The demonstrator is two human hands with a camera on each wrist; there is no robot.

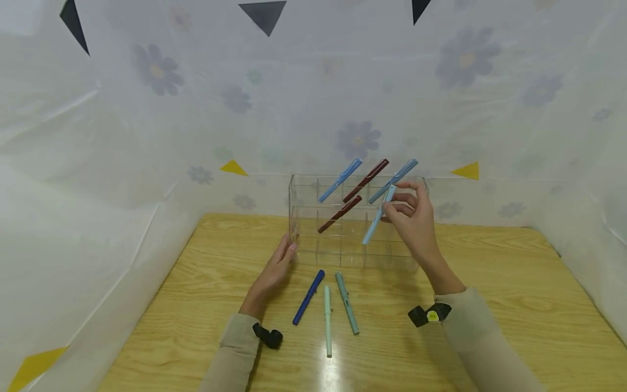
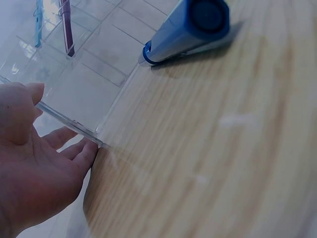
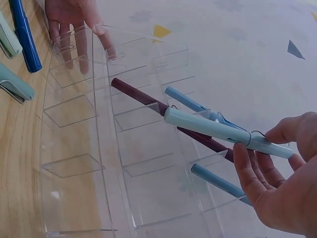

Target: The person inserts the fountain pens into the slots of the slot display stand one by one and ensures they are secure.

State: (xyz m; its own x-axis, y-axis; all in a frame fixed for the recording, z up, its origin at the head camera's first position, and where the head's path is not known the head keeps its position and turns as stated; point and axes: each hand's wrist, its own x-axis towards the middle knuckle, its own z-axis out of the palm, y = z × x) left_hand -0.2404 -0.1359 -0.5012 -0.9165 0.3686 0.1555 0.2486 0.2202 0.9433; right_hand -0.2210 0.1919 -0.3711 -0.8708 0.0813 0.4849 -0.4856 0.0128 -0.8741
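Observation:
A clear acrylic pen stand [image 1: 352,259] with tiered compartments stands on the table. My right hand [image 1: 415,220] pinches a pale blue pen [image 1: 376,224] between thumb and fingers, tilted in front of the stand's right half. At the stand's left side, my left hand [image 1: 274,272] grips the side panel, thumb near its front edge. The top row bears a light blue pen [image 1: 339,181], a dark red pen [image 1: 364,181] and a grey-blue pen [image 1: 392,182], all leaning. Below leans another dark red pen [image 1: 339,215].
On the wooden table [image 1: 196,305], in front of the stand, lie a dark blue pen [image 1: 308,298], a mint pen [image 1: 328,324] and a grey-green pen [image 1: 347,304]. Behind hangs a white flowered sheet [image 1: 303,109]. Each wrist wears a small black camera.

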